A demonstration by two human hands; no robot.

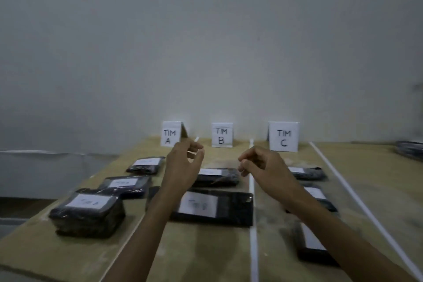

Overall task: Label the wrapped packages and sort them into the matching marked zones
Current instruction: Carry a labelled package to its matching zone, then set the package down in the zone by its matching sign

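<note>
Black wrapped packages with white labels lie in three taped lanes on the table point(68, 256). Zone cards TIM A point(170, 134), TIM B point(221, 134) and TIM C point(283, 137) stand at the far edge. Three packages sit in lane A, the nearest point(88, 214) bulky. Lane B holds a large flat package point(219, 207) and a smaller one point(219, 176) behind it. Lane C holds three, partly hidden by my right forearm. My left hand point(183, 167) and right hand point(261, 166) hover above lane B, fingers loosely curled, holding nothing.
White tape lines point(253, 236) divide the lanes; another strip point(357, 199) runs down the right. A dark object point(410, 150) lies at the far right edge. A plain wall stands right behind the cards. The table's left edge drops off beside lane A.
</note>
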